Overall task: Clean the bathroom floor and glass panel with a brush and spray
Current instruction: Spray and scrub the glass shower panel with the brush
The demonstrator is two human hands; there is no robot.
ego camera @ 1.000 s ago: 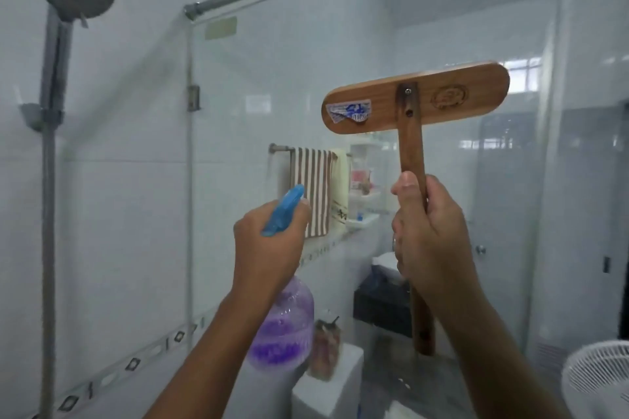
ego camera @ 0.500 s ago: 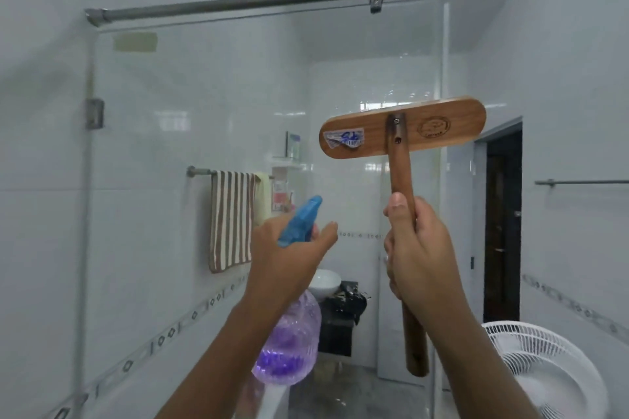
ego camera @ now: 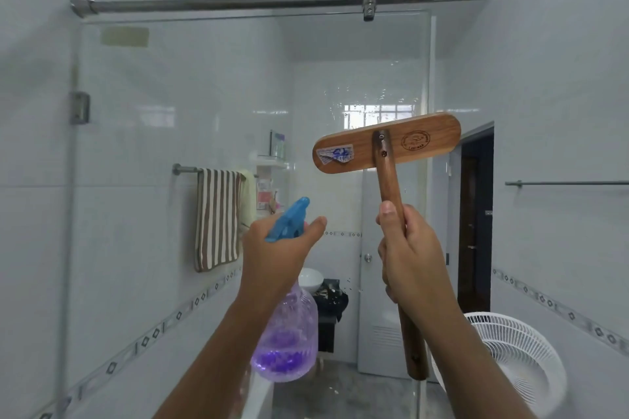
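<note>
The wooden back of the brush [ego camera: 357, 146] carries two marks. Right of the handle is a round burnt-in stamp [ego camera: 415, 140] with an emblem and a ring of small letters, too fine to read with certainty. Left of the handle is a torn white sticker [ego camera: 335, 155] with blue lettering that cannot be made out. A pale yellowish label [ego camera: 124, 36] sits high on the glass panel [ego camera: 204, 95], and any print on it is illegible.

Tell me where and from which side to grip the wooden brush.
Take the wooden brush by its long round handle, midway down, coming from the near side as the right hand does, thumb along the shaft. The wide flat head gives fingers nothing to wrap.
</note>
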